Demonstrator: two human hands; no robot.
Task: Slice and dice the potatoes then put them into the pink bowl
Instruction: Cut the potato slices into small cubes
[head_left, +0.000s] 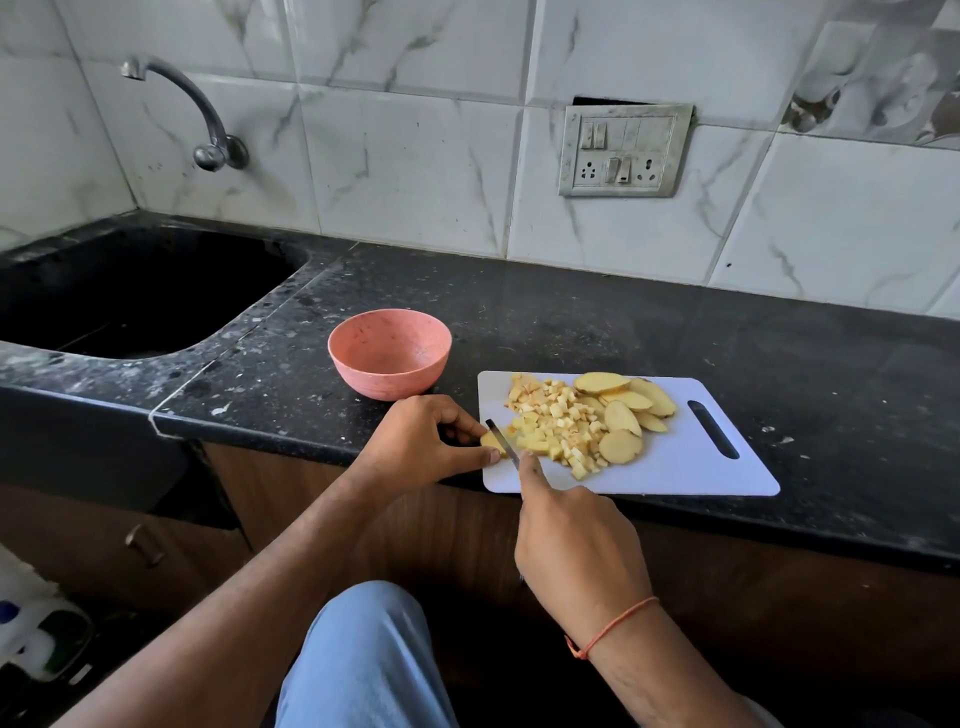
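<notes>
We record the left hand (434, 441) reaching in from the near left, its fingers (462, 418) curled and pinching a small potato piece (491, 442) at the near left corner of the cutting board (675, 467). The right hand (576, 540) grips a knife (503, 441), forefinger extended along the spine; the narrow metal blade stands against that piece. The handle is hidden in the fist. An orange thread circles the right wrist.

The cutting board is white, smooth plastic, rectangular with rounded corners and a slot handle at its right end. On its left half lies a heap of pale yellow potato cubes (556, 423); just right of the heap lie oval potato slices (628, 410), skin on. The pink bowl (389, 353), round and matte, stands just left of the board on the dark speckled stone surface (623, 322).
</notes>
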